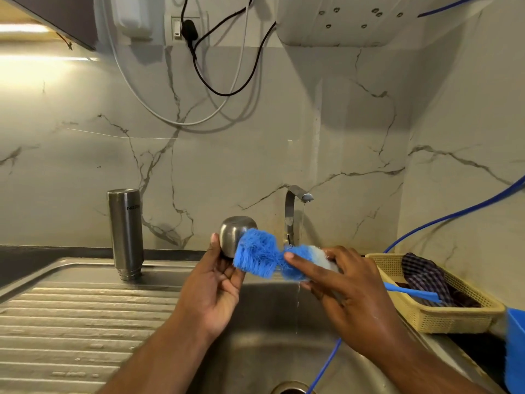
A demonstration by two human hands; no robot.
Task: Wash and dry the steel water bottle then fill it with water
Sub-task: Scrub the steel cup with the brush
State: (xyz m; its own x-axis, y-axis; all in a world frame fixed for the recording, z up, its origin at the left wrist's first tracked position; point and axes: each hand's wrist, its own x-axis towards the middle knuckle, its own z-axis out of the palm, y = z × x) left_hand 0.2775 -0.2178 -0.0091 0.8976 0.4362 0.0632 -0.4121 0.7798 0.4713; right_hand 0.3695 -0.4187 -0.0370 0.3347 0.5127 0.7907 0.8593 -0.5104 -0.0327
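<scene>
The person stands at a steel sink [255, 339] with both hands raised over the basin. The left hand [216, 282] grips a rounded steel cap [237, 234], thumb on its left side and fingers curled beneath it, holding it up in front of the marble-patterned wall [255, 152]. The right hand [349, 285] is closed around a blue brush [255, 255]. Its forefinger lies stretched along the bristles, and the other fingers wrap the paler part just behind them. The bushy blue head presses against the right side of the cap, and the thin blue handle [412, 293] sticks out past the hand towards the right. The steel bottle [126, 234] stands upside down, mouth down, on the ribbed draining board [71, 308] to the left of the basin, well apart from both hands. Behind the hands a tap [290, 214] lets a thin stream of water [297, 304] fall into the basin, passing just under the brush. To the right, a yellow basket [449, 319] sits on the edge of the sink and holds a dark checked cloth [423, 275]. A blue hose [454, 214] runs down the right wall.
</scene>
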